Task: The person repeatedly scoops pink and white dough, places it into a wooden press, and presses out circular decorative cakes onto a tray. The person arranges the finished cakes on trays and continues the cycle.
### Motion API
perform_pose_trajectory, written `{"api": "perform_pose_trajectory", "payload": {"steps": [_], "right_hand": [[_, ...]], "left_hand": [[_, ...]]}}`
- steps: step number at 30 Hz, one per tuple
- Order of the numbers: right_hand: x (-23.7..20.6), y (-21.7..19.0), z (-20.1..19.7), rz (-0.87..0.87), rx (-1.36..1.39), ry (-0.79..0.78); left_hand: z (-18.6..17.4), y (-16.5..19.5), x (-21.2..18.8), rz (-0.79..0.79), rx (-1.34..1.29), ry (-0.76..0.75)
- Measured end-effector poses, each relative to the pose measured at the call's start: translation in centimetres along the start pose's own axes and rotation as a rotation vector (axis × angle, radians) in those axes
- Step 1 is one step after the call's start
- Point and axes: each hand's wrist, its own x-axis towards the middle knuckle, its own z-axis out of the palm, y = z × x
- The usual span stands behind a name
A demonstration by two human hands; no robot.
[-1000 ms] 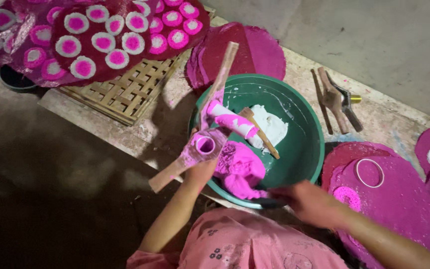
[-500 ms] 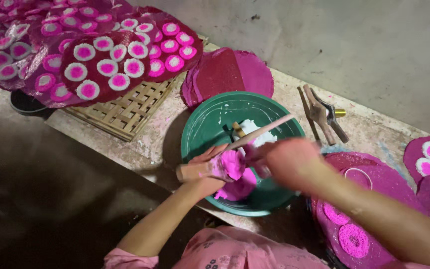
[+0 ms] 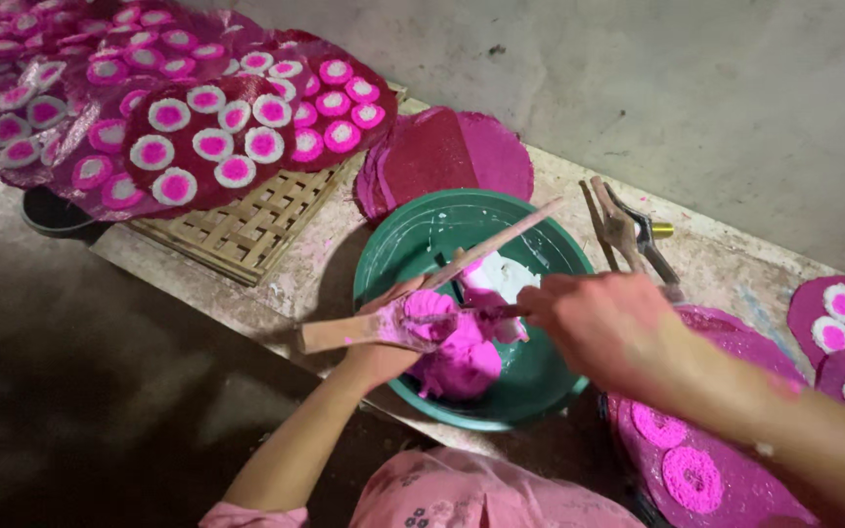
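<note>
Two hands work pink paste over a green basin (image 3: 540, 391) on the desk (image 3: 726, 259).
The basin holds pink dough (image 3: 462, 362) and white paste (image 3: 511, 276). The left hand (image 3: 388, 337) grips a wooden mould (image 3: 339, 332); the right hand (image 3: 603, 323) closes on a thin stick (image 3: 466, 314). Tilting the mould could drop paste outside the basin.
</note>
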Motion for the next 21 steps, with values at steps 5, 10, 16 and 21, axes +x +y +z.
{"api": "perform_pose_trajectory", "payload": {"steps": [5, 10, 16, 21], "right_hand": [[2.8, -0.4, 1.7, -0.048, -0.032, -0.062], [4.7, -5.3, 7.0, -0.248, -0.176, 0.054], [-0.4, -1.4, 3.2, -0.169, -0.196, 0.051], [1.9, -3.7, 2.5, -0.233, -0.231, 0.143]], "left_hand": [[0.8, 1.0, 0.3, -0.038, -0.167, -0.082], [1.6, 1.8, 0.4, -0.056, -0.177, -0.025], [-3.0, 1.2, 1.7, -0.553, -0.115, -0.133], [-3.6, 2.1, 2.4, -0.403, -0.011, -0.207]]}}
